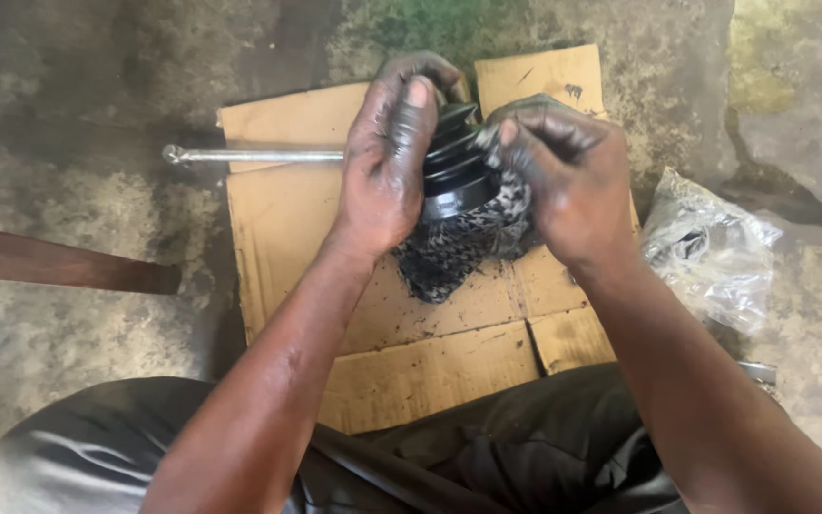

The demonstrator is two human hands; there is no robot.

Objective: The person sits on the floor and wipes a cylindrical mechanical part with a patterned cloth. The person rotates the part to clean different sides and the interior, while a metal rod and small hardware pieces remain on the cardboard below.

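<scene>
- Ribbed black rubber boot (456, 167) sits at upper centre of the frame, clasped from its left by the left hand (387, 157), fingers curled over its top and closed around it.
- Right hand (563, 181) is closed on a patterned rag (459, 243), pressing it against the boot's right side; the rag hangs below both hands.
- Both hands look greasy, so the boot could likely slip from the grip and roll off the cardboard (287, 209) onto the dirty concrete floor (68, 305), picking up grit.
- Hard rubbing might nick or fold a rib.
- Metal rod (249, 154), lying left of the hands, could be nudged by the left wrist.
- Crumpled plastic bag (706, 247) at right lies near the right forearm and could be swept aside.
</scene>
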